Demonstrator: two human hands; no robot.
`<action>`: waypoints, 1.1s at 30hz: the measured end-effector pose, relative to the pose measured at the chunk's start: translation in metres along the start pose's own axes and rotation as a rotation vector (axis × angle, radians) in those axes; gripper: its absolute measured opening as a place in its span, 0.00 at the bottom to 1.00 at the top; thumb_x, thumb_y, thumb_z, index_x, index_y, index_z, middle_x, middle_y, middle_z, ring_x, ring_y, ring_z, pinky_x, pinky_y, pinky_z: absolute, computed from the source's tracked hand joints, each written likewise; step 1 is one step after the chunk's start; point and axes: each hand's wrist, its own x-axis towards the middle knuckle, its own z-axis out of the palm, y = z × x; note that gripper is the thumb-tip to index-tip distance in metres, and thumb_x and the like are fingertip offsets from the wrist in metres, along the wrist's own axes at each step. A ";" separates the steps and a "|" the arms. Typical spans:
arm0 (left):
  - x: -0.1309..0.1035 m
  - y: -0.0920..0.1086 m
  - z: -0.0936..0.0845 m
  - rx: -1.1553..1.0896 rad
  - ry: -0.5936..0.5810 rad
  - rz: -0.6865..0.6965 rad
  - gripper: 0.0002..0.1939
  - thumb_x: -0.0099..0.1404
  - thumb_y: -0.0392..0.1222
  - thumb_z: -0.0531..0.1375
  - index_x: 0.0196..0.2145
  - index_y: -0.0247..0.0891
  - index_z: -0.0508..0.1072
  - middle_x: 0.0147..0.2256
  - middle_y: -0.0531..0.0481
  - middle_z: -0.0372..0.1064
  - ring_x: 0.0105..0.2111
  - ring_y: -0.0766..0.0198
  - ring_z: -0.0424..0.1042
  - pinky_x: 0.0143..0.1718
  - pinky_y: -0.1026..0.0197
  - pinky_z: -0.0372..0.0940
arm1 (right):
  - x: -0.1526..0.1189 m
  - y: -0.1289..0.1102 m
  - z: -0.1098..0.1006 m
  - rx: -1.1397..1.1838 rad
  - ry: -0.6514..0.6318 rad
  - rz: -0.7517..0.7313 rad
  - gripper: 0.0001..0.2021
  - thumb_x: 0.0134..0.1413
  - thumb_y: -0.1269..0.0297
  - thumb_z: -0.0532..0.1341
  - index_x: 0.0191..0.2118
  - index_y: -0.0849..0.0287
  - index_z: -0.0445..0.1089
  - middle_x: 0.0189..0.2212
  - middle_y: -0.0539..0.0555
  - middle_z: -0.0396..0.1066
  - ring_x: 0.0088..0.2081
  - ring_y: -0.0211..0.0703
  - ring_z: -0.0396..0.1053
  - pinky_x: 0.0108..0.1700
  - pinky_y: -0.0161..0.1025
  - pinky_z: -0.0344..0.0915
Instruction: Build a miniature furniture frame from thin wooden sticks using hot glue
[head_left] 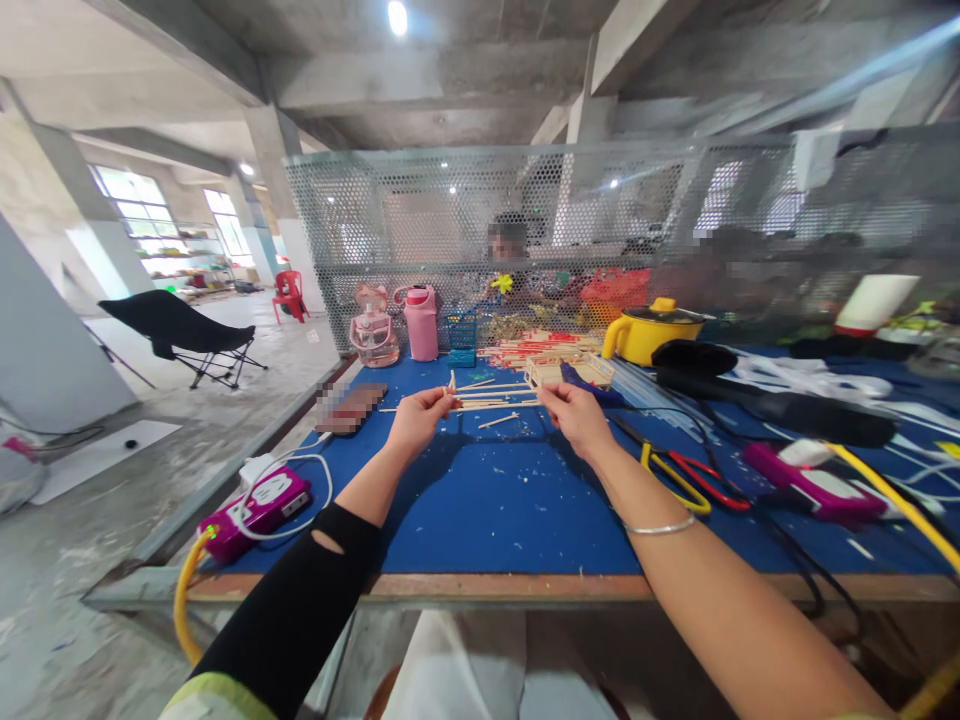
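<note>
My left hand (421, 415) is closed, with thumb and index finger pinching the left part of some thin wooden sticks (495, 404). A short upright piece of stick shows just above these fingers. My right hand (577, 415) is also closed, its fingertips pinching the sticks' right end. Whether each hand grips one stick or more, I cannot tell. A short loose stick (499, 420) lies on the blue mat (487, 510) between the hands. Just behind my right hand are a small wooden stick frame (592, 372) and a dark blue object (576, 380), partly hidden.
Left are a phone (352, 408) and a purple power strip (262, 508). At the back stand a pink bottle (421, 325), piled red-marked sticks (532, 350) and a yellow pot (651, 335). Right lie pliers (686, 480) and cables. A perforated metal screen (435, 220) borders the table.
</note>
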 end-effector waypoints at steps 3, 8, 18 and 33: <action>0.000 0.000 0.000 0.000 0.002 0.001 0.24 0.49 0.59 0.65 0.35 0.35 0.78 0.31 0.45 0.78 0.31 0.61 0.72 0.36 0.60 0.64 | 0.000 0.000 0.000 0.006 0.002 0.001 0.18 0.42 0.48 0.63 0.29 0.61 0.72 0.13 0.44 0.56 0.18 0.34 0.51 0.23 0.35 0.52; 0.001 -0.003 -0.001 -0.002 -0.003 0.004 0.24 0.49 0.58 0.65 0.35 0.35 0.78 0.32 0.44 0.78 0.31 0.61 0.72 0.36 0.59 0.64 | 0.000 0.001 0.000 -0.001 0.004 0.000 0.20 0.41 0.46 0.63 0.30 0.61 0.73 0.13 0.44 0.57 0.18 0.35 0.53 0.24 0.36 0.53; 0.002 -0.004 -0.002 -0.003 -0.005 0.010 0.20 0.50 0.55 0.65 0.34 0.36 0.78 0.32 0.45 0.78 0.32 0.60 0.72 0.38 0.58 0.64 | -0.002 -0.002 0.000 -0.009 -0.007 -0.003 0.21 0.41 0.45 0.63 0.30 0.60 0.72 0.13 0.44 0.56 0.18 0.34 0.52 0.22 0.35 0.52; 0.002 -0.004 -0.002 0.003 -0.003 0.021 0.19 0.51 0.55 0.64 0.33 0.36 0.78 0.31 0.46 0.78 0.33 0.59 0.73 0.38 0.59 0.64 | -0.002 -0.003 0.000 -0.002 -0.003 -0.002 0.22 0.40 0.43 0.63 0.29 0.60 0.72 0.13 0.45 0.58 0.18 0.34 0.52 0.22 0.35 0.52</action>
